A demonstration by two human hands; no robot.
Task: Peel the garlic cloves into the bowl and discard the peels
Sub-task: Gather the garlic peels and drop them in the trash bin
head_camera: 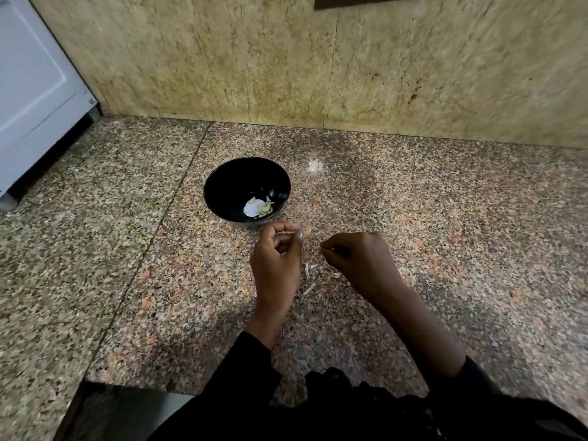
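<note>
On the granite counter (413, 218), the left hand (276, 259) pinched 1 garlic clove (307, 231) just beside the black bowl (222, 179); the right hand (359, 259) pinched something too small to identify. Loose peels (310, 270) lay between them. Peeling appeared nearly finished; next, drop the clove in.

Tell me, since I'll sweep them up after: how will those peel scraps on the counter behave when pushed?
The peel scraps look thin and curled, so they are probably very light and floppy. They lie loose on the granite counter, so a push may scatter them rather than slide them together. Pinching each looks fiddly.
</note>
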